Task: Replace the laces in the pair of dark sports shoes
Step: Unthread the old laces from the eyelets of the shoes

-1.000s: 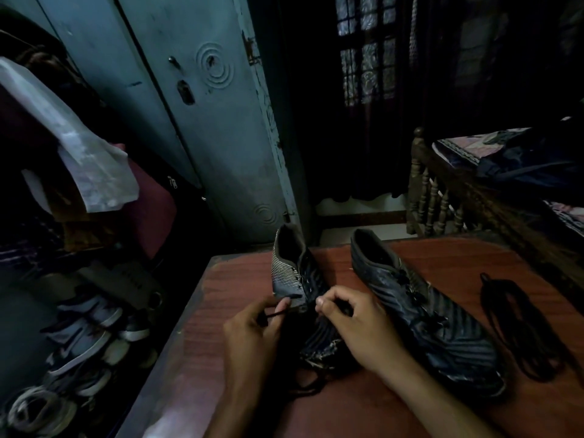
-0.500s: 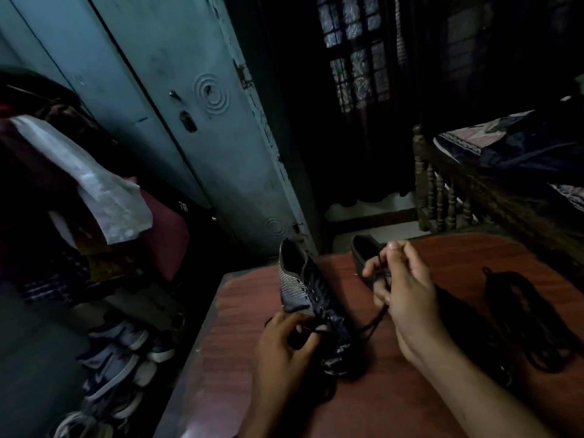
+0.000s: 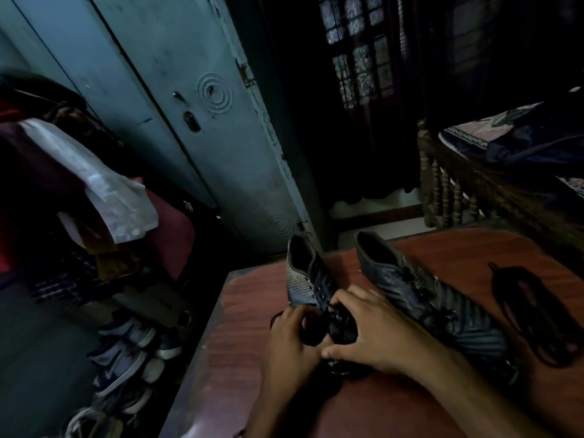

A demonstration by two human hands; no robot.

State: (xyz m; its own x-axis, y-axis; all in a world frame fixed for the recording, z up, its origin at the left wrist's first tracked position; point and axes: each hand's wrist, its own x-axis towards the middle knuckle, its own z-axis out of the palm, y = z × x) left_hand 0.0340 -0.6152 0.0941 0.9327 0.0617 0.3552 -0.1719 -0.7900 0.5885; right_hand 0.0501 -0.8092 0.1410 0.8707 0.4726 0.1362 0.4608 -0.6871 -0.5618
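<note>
Two dark sports shoes stand on a reddish table (image 3: 410,415), heels away from me. The left shoe (image 3: 305,275) has a striped grey side; its front half is hidden under my hands. My left hand (image 3: 292,339) grips its left side by the eyelets, fingers curled at a dark lace. My right hand (image 3: 369,327) lies over the shoe's front, fingertips at the laces and thumb hooked under the toe. The right shoe (image 3: 436,308) lies untouched beside my right forearm. A loose pile of black laces (image 3: 534,311) lies on the table to the right.
A blue metal cupboard door (image 3: 202,128) stands behind the table. On the left hang clothes (image 3: 104,191) over a rack of sneakers (image 3: 126,358). A wooden bed frame (image 3: 474,188) with bedding stands at the back right. The table's left edge runs near my left hand.
My right hand, which had pulled a lace up above the right shoe half a second ago, has come back down onto the left shoe's front. My left hand stays on that shoe.
</note>
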